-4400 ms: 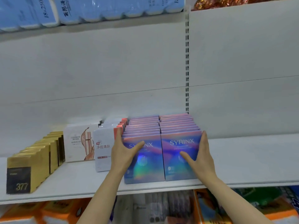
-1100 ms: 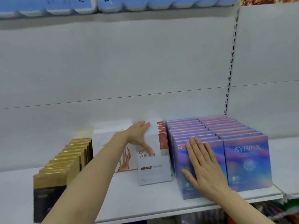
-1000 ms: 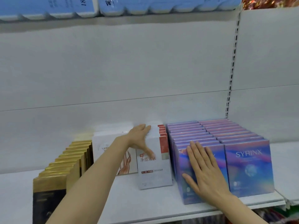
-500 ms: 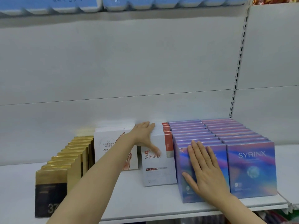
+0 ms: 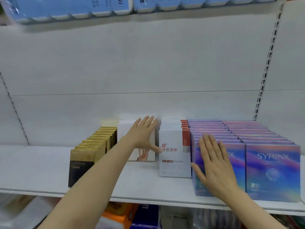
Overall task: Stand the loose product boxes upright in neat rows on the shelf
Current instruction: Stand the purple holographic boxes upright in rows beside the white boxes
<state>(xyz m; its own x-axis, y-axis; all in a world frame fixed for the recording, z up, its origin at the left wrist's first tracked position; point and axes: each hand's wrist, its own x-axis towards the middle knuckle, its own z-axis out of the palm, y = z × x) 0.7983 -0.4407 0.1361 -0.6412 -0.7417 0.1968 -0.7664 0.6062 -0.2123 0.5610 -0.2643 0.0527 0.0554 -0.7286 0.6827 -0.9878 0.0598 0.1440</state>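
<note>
Two rows of iridescent SYRINX boxes (image 5: 272,169) stand upright at the right of the white shelf (image 5: 41,166). My right hand (image 5: 212,162) lies flat and open on the front of the left SYRINX row. Beside it stands a row of white boxes with red print (image 5: 175,156). My left hand (image 5: 143,134) is open, fingers spread, in front of a white box with a picture (image 5: 145,156), its thumb touching the left edge of the red-print box. A row of gold and black boxes (image 5: 85,161) stands further left.
Blue packs (image 5: 82,9) fill the shelf above. Orange and blue packages (image 5: 125,215) sit on the shelf below. A slotted upright (image 5: 267,63) runs down the back panel at the right. Bare shelf surface lies left of the gold boxes.
My left hand has slid left off the top of the red-print row to the picture box. My right hand stays pressed on the SYRINX front. The view has shifted left.
</note>
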